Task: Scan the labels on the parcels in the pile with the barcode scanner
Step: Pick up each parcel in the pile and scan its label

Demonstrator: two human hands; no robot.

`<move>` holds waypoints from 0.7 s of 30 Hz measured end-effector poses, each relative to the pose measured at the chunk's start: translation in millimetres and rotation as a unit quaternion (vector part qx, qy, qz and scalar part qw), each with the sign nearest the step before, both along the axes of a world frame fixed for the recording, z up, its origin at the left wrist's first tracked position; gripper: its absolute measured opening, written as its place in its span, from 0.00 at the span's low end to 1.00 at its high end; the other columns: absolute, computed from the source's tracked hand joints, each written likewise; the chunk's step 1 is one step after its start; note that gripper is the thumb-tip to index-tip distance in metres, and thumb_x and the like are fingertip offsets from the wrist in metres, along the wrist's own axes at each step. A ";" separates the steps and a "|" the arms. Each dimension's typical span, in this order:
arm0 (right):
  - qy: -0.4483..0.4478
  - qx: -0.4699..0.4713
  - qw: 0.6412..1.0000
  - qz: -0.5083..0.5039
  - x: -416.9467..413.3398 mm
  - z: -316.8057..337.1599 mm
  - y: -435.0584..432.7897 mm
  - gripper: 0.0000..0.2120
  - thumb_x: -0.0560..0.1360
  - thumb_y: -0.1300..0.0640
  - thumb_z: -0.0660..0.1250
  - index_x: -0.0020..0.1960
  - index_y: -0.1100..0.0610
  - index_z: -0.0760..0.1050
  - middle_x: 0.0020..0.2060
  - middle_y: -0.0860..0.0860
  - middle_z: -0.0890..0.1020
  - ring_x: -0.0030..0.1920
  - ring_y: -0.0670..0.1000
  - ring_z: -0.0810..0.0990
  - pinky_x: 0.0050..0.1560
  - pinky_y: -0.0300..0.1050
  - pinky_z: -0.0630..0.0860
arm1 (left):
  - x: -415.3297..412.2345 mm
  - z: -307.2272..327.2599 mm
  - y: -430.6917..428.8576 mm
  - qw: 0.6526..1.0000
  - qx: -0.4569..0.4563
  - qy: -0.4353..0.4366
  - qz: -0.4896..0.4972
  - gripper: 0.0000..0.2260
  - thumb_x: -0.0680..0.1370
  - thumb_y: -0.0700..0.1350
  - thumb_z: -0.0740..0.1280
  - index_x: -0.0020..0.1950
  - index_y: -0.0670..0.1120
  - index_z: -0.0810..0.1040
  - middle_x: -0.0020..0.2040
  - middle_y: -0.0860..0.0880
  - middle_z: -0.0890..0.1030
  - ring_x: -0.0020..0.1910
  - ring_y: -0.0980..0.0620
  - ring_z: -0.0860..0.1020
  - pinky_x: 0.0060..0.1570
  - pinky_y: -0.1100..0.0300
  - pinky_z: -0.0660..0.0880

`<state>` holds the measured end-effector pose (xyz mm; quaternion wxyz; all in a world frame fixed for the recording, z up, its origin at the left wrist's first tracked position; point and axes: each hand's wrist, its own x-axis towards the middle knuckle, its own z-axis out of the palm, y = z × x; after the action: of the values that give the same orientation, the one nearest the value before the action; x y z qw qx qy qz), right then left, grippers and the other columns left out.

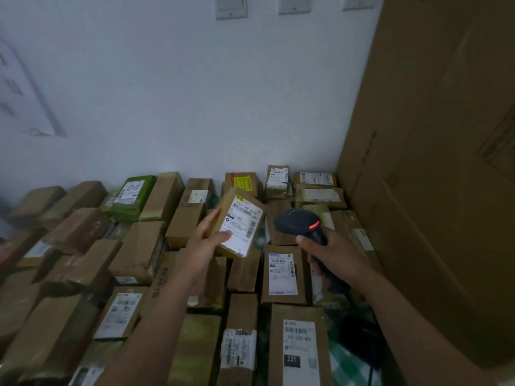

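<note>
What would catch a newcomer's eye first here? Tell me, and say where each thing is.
At centre, the left hand holds a parcel tilted up, its white label facing the camera. Just right of it the right hand grips a black scanner with a red light. Below spreads the pile of brown parcels, with a tall carton at the right edge.

1. A single view comes from a camera worn on the person's head, looking forward and down along both forearms.
2. It faces a white wall (195, 93), which fills the upper half; a tall cardboard box (434, 162) closes off the right side.
3. The pile of parcels (139, 260) spreads across the lower half, close beneath the lens.
4. The left hand (207, 240) and right hand (337, 254) sit near the middle of the frame, at arm's reach.
5. The wide angle bends lines towards the edges, and the left edge is blurred.
</note>
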<state>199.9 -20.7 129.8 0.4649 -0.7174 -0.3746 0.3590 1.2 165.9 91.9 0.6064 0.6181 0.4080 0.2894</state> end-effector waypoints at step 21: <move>-0.152 -0.031 0.976 0.152 -15.9 16.3 -4.8 0.04 0.77 0.49 0.69 0.48 0.43 0.73 0.33 0.53 0.80 0.25 0.45 0.76 0.28 0.40 0.74 | -37.5 10.9 21.4 0.995 0.065 0.069 -0.024 0.28 0.78 0.38 0.69 0.74 0.56 0.68 0.61 0.49 0.79 0.53 0.55 0.80 0.47 0.62 0.75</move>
<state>184.0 -25.5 146.1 0.3203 -0.7124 -0.5340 0.3238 -36.3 187.3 102.8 0.5424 0.6841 0.4144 0.2572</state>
